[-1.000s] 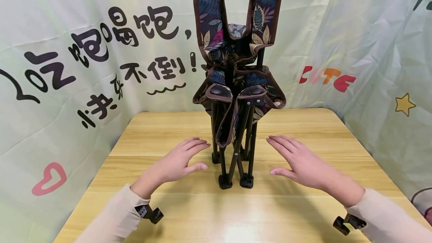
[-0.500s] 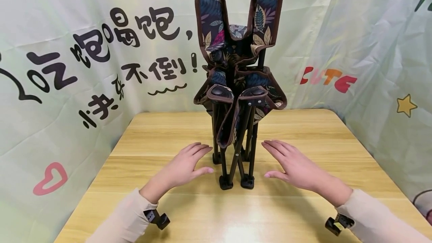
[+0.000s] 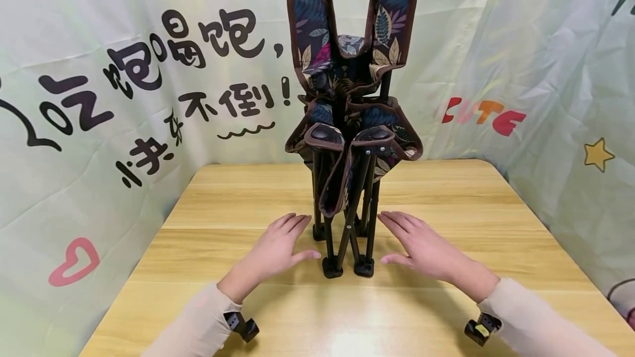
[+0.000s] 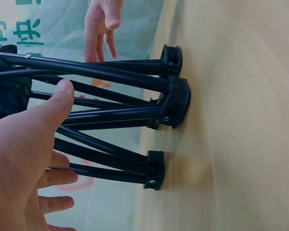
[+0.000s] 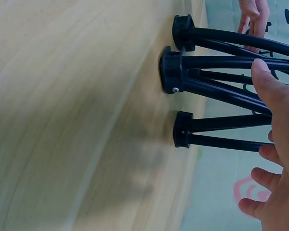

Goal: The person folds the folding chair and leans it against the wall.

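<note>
A folded camping chair [image 3: 382,26] stands upright on the table, its leaf-patterned dark fabric bunched between black metal legs [image 3: 349,225] with plastic feet. My left hand [image 3: 275,247] is just left of the legs, fingers extended and thumb apart. On the other side my right hand [image 3: 426,249] mirrors it, palm facing the chair. Neither hand grips anything. In the left wrist view the crossed legs [image 4: 120,115] lie past my thumb and fingers. The right wrist view has the feet [image 5: 173,72] on the wood, with my thumb overlapping one leg.
The wooden table [image 3: 238,197] carries the chair near its middle. Behind and at both sides hangs a printed cloth [image 3: 238,142] with lettering, a heart and a star. A small black camera is strapped at each wrist.
Both hands have moved inward toward the chair's legs from either side and a little lower. The chair has stayed where it was.
</note>
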### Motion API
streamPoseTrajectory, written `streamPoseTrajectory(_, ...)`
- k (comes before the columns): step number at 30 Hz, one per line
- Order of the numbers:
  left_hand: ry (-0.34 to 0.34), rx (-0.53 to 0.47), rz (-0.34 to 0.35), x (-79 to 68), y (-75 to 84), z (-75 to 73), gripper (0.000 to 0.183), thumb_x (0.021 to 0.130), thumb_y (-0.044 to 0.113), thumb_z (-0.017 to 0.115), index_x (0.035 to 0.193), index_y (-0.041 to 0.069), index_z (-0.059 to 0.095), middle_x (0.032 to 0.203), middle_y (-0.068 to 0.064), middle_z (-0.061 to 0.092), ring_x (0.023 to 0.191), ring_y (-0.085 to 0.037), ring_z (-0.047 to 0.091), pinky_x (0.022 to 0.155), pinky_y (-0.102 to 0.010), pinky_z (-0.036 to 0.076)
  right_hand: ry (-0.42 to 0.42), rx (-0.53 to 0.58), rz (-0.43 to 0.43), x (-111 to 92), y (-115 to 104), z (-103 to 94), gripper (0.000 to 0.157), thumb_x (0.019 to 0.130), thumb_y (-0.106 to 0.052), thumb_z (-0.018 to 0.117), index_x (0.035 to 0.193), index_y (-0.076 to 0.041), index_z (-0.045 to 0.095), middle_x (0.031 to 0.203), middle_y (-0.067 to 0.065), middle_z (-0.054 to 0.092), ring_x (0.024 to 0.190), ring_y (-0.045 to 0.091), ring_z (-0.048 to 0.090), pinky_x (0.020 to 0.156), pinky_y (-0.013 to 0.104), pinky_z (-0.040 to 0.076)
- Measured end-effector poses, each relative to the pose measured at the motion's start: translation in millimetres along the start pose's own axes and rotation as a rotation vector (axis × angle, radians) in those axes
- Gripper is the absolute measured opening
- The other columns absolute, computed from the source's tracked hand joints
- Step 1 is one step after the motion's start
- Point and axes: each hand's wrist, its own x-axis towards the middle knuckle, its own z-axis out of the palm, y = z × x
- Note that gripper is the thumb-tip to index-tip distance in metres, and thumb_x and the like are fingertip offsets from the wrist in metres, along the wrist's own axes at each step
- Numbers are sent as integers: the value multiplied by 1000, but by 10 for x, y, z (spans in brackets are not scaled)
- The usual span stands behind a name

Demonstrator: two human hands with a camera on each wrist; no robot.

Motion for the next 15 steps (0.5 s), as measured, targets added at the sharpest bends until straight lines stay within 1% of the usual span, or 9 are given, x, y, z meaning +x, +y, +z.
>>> streamPoseTrajectory(3,-13,2,-39,15,18,63,95,86,77,43,147,5,42,146,-12,47,136,-38,38,111,-53,30,-7,2,14,18,-18,58,89,85,-57,67,149,-1,38,146,17,43,131,37,43,106,53,36)
streamPoseTrajectory(6,-22,-2,-74,32,34,130,96,84,79,43,148,7,42,145,-11,48,136,-39,37,111,-54,29,-20,3,40,39,-38,112,91,86,-60,65,148,1,38,145,19,44,130,38,43,106,54,36)
streamPoseTrajectory(8,-26,0,-86,39,51,170,97,83,80,45,149,8,41,145,-10,49,136,-39,37,110,-55,30,-28,-2,54,46,-50,149,92,86,-62,62,147,3,39,144,21,45,130,40,44,106,55,36)
streamPoseTrajectory(12,-10,-6,-100,42,93,221,101,81,81,48,149,7,41,143,-11,51,134,-38,39,108,-57,32,-35,-6,78,54,-55,211,94,86,-65,60,144,6,42,143,23,46,130,41,44,106,56,36)
streamPoseTrajectory(15,0,-13,-115,35,127,252,104,79,83,45,149,6,39,142,-13,51,134,-38,40,107,-57,34,-46,3,98,61,-58,237,95,85,-66,60,144,7,42,144,23,45,131,41,43,106,56,36)
